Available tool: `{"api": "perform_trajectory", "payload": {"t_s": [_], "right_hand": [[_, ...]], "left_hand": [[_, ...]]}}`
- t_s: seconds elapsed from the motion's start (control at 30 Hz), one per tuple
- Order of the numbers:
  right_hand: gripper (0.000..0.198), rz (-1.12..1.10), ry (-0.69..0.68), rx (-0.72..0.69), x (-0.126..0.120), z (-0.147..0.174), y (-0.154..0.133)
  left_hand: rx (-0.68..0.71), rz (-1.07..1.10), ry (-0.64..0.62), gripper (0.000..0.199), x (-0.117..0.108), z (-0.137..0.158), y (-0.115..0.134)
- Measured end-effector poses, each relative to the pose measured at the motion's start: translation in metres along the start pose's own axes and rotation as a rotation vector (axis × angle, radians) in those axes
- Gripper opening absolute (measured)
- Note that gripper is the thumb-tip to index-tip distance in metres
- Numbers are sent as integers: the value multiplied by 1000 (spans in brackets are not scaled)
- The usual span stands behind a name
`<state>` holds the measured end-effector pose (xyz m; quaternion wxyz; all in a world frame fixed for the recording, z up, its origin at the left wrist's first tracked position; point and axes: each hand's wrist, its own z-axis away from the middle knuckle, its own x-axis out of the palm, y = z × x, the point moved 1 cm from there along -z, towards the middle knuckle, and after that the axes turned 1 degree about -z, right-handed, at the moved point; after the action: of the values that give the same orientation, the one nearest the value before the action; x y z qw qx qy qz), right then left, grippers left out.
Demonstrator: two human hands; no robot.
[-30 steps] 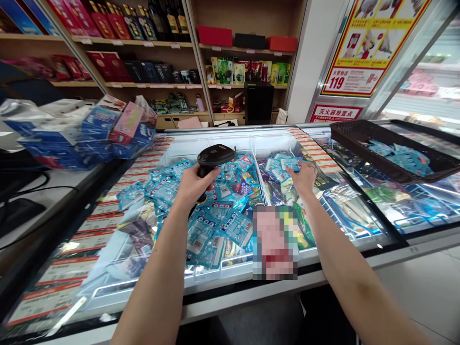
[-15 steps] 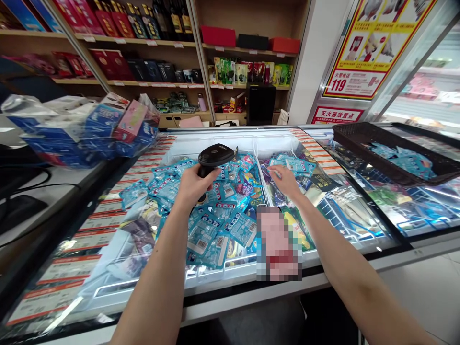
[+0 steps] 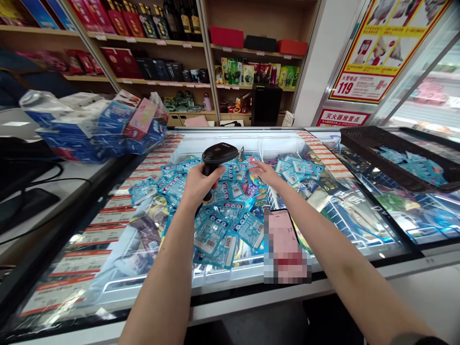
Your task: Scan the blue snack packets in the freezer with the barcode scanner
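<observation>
Through the head camera I'm seeing a chest freezer (image 3: pixel 230 304) filling the middle and lower frame, while a shelf unit (image 3: pixel 233 12) with boxes and bottles is standing across the upper left and centre. A red-and-yellow poster (image 3: pixel 381 52) is hanging at the upper right. Below it, a dark basket (image 3: pixel 362 149) is holding some blue packets, and at the left a plastic-wrapped bundle of blue-and-white boxes (image 3: pixel 86 124) is resting on the counter. In the centre, a loose heap of blue packets (image 3: pixel 212 232) is lying in the freezer, and a smaller group of blue packets (image 3: pixel 300 168) is lying right of centre. A phone (image 3: pixel 282 225), partly pixelated, is lying below that group, toward the freezer's near edge. Near the centre, my left hand (image 3: pixel 201 184) is gripping a black scanner (image 3: pixel 220 153), fingers wrapping its handle above the heap. My right hand (image 3: pixel 268 173) is hovering just right of the scanner, fingers extending leftward, slightly apart; I can't tell whether the tips are touching a packet.
</observation>
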<state>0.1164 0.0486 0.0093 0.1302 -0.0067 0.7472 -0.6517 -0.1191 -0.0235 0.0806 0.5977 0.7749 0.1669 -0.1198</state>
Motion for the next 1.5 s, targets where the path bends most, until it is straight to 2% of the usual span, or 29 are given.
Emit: {"api": "perform_trajectory", "payload": {"t_s": [0.13,0.23,0.37,0.53,0.7,0.77,0.87,0.93,1.13,1.5], "right_hand": [[33,-22,-48,31,8,-5,0],[29,-84,-34,83,10,-2,-5],[28,-198,124,109,5,3,-9],[33,-257,408,98,-18,18,2],[58,-283,547,42,-48,43,9],[53,-301,584,2,-60,52,8],[33,-393,647,-4,-71,60,6],[27,-456,666,24,-74,62,7],[29,-505,679,48,-72,59,9],[27,-502,650,67,-75,60,10]], "left_hand": [[-19,-32,51,34,-2,-1,-2],[-19,-45,66,35,-2,-1,-4],[-11,-59,59,35,-3,-1,-6],[-19,-59,10,34,-1,0,-5],[-37,-93,-32,33,3,4,3],[-38,-91,-52,33,4,7,7],[-13,-76,-129,35,4,11,13],[9,-72,-202,36,6,13,17],[-13,-123,-336,36,18,15,19],[-21,-211,-376,37,25,17,20]]}}
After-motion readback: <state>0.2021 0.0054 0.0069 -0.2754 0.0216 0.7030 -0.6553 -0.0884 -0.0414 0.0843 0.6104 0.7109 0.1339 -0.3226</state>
